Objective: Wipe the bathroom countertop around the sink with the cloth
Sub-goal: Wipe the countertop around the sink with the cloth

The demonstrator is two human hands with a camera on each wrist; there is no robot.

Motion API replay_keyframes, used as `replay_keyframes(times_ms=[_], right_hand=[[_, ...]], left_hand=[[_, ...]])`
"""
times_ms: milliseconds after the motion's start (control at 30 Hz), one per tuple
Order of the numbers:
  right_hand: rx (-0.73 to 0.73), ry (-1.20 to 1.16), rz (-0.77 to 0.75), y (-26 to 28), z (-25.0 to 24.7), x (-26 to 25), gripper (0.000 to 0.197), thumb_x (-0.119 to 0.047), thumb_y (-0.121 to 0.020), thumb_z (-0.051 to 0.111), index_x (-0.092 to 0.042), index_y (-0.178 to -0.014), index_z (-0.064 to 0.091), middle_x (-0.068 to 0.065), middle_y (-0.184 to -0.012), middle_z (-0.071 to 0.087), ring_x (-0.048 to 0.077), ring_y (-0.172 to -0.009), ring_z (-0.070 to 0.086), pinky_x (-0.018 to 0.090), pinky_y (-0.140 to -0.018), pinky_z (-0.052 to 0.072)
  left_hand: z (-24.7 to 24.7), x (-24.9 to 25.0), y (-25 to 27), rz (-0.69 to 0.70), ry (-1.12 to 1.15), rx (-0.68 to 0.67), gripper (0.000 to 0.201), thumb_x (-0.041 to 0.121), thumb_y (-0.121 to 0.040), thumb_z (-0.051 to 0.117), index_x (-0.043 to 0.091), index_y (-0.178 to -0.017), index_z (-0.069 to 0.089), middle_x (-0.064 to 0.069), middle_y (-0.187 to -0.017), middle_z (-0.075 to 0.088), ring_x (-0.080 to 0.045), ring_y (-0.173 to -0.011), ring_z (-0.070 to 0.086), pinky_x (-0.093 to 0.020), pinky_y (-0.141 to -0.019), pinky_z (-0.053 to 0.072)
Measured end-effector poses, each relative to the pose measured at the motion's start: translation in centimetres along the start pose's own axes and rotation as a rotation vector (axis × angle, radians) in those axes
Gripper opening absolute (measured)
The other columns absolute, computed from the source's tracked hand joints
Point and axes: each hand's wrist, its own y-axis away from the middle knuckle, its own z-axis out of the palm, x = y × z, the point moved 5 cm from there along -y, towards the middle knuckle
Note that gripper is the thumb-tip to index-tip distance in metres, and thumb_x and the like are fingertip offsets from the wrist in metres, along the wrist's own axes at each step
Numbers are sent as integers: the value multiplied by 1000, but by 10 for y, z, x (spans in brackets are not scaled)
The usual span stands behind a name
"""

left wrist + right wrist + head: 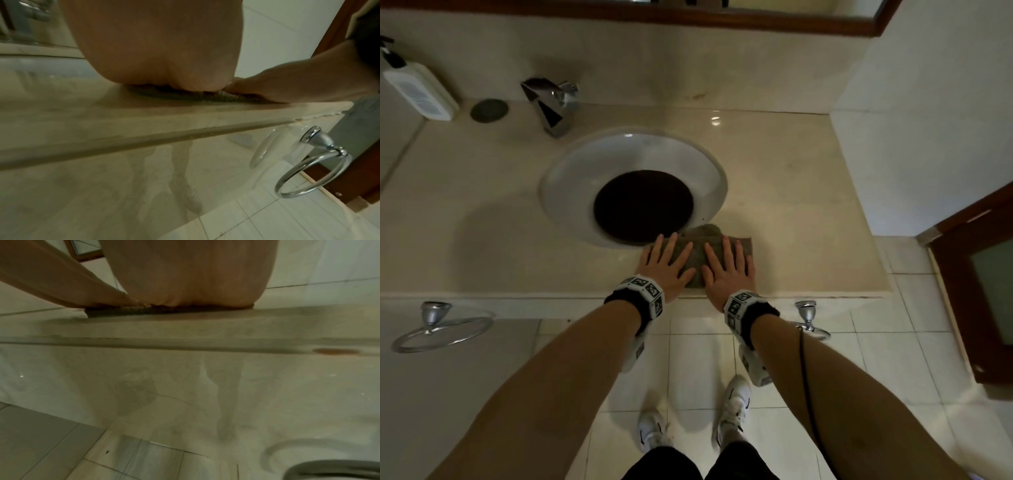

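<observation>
A grey-brown cloth lies flat on the beige countertop, just in front of and to the right of the round white sink. My left hand presses on the cloth's left part with straight, spread fingers. Beside it, my right hand lies flat on the cloth's right part. The wrist views show each palm from below: the left hand on the cloth, and the right hand on the cloth near the counter's front edge.
A chrome tap stands behind the sink, with a white soap bottle and a dark round disc at the back left. Towel rings hang below the counter edge. A wall and wooden door close the right side.
</observation>
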Motion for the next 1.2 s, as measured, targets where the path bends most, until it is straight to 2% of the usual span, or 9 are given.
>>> replay_keyframes(times_ms=[233,433,567,867,1200], right_hand=[[9,1,52,-8,-24,97,54,-50,-99,13,-42,-150,-4,-2,-160,-16,21,-147,-15,46,-118,-8],[-9,6,116,-3,-44,185,54,-50,-100,15,-44,-149,-7,-4,-160,-19,20,-147,-18,44,-118,-10],[-35,18,110,4,-51,214,55,-50,-99,15,-43,-149,-8,-3,-159,-20,19,-146,-19,44,-118,-11],[-15,21,122,7,-40,176,58,-51,-99,16,-41,-150,-8,0,-160,-20,24,-146,-19,47,-117,-11],[-15,71,-16,9,-15,52,58,-50,-99,13,-38,-151,-6,3,-160,-19,26,-146,-18,48,-117,-12]], left_hand=[[-13,93,-44,49,-8,9,64,60,-97,15,37,-151,-10,-2,-159,-23,-27,-146,-20,-45,-118,-11],[-19,177,-74,100,14,-42,64,62,-96,13,40,-150,-13,1,-158,-26,-24,-146,-23,-46,-118,-11],[-20,205,-80,92,57,-21,59,58,-98,11,42,-150,-11,4,-159,-24,-23,-146,-20,-45,-117,-10],[-18,174,-61,80,10,11,59,55,-99,15,39,-151,-8,3,-160,-21,-23,-147,-18,-43,-119,-8],[1,55,-8,-36,46,53,60,58,-98,13,39,-151,-9,3,-160,-21,-22,-147,-18,-43,-119,-8]])
